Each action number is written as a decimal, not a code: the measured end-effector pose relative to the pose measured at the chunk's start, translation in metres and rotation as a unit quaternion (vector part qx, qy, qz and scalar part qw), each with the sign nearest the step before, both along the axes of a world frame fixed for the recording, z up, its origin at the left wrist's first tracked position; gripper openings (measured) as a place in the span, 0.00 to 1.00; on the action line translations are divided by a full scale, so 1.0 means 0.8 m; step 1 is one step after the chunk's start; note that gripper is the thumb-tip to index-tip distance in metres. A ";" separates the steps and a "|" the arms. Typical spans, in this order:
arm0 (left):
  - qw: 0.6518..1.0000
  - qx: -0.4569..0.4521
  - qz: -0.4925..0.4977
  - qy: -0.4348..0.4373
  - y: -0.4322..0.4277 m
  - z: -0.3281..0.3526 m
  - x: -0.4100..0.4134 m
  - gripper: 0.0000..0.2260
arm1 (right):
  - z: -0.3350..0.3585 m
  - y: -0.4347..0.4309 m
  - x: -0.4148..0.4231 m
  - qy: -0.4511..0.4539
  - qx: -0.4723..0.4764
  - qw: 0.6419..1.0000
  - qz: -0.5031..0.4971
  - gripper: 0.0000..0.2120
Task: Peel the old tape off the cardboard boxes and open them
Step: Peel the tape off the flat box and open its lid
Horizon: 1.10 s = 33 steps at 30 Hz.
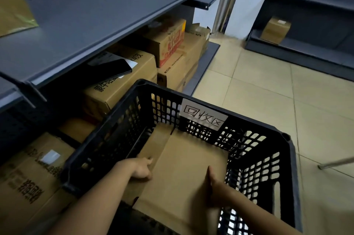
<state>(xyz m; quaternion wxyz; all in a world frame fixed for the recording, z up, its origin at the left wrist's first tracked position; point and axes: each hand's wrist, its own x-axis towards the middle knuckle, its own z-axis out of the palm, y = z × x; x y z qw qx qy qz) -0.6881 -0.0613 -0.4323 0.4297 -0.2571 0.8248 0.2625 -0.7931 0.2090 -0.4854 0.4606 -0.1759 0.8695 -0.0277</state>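
Holding a flattened cardboard box [183, 167] inside the black plastic crate [292, 177], the person has both arms reaching down over the crate's near rim. The left hand [142, 169] grips the sheet's left edge with its fingers curled over it. The right hand [216, 190] pinches the right edge, with the thumb laid flat on the top face. Its other fingers are hidden under the cardboard.

As for progress, this one box looks finished. It is opened out flat, no tape shows on its upper face, and it lies in the crate whose far wall carries a handwritten paper label [203, 114]. Much appears left to do. To the left of the crate, on the low shelf of the grey rack, several boxes are still closed up, among them a printed carton [124, 81] with a dark phone-like slab [115, 68] on top. Another small box [275, 29] sits on a shelf well beyond the crate's far right corner. Whether tape remains on any of these is too dim to tell.

The flattened box's long axis runs from the crate's near rim toward the labelled far wall, leaning a little to the left. Its far end, with one flap folded aside, lies close under that wall, and its broad face is turned upward.
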 end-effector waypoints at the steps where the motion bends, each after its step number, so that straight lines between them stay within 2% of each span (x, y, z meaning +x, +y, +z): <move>1: 0.999 0.002 -0.020 -0.028 0.002 -0.005 -0.001 0.39 | -0.006 0.000 -0.002 -0.009 0.002 1.000 -0.005 0.58; 4: 0.996 0.013 -0.044 -0.080 0.006 -0.017 -0.004 0.43 | -0.015 -0.005 0.007 0.001 0.029 0.999 0.017 0.56; 8: 0.995 0.008 -0.065 -0.074 0.005 -0.021 -0.005 0.41 | -0.014 -0.005 0.016 0.034 0.043 0.997 0.047 0.58; 10: 0.996 0.007 -0.069 -0.055 0.006 -0.015 -0.005 0.38 | -0.005 -0.004 0.014 0.034 0.035 0.998 0.046 0.53; 13: 1.000 -0.002 -0.026 0.005 0.009 -0.010 -0.003 0.32 | 0.022 -0.013 0.013 0.112 0.056 0.990 0.062 0.37; 16: 0.993 -0.056 0.027 0.101 0.011 0.012 0.003 0.27 | 0.057 -0.033 0.013 0.185 0.046 0.977 0.094 0.22; 18: 0.980 -0.090 0.041 0.171 0.014 0.039 0.009 0.24 | 0.085 -0.050 0.015 0.198 0.007 0.975 0.098 0.20; 22: 0.951 -0.132 0.047 0.275 0.027 0.115 0.036 0.20 | 0.154 -0.082 0.027 0.234 -0.115 0.961 0.087 0.24; 26: 0.914 -0.192 0.054 0.354 0.039 0.205 0.081 0.17 | 0.236 -0.111 0.058 0.282 -0.268 0.916 0.101 0.18; 33: 0.804 -0.378 0.082 0.452 0.037 0.346 0.206 0.11 | 0.378 -0.166 0.164 0.349 -0.475 0.784 0.195 0.13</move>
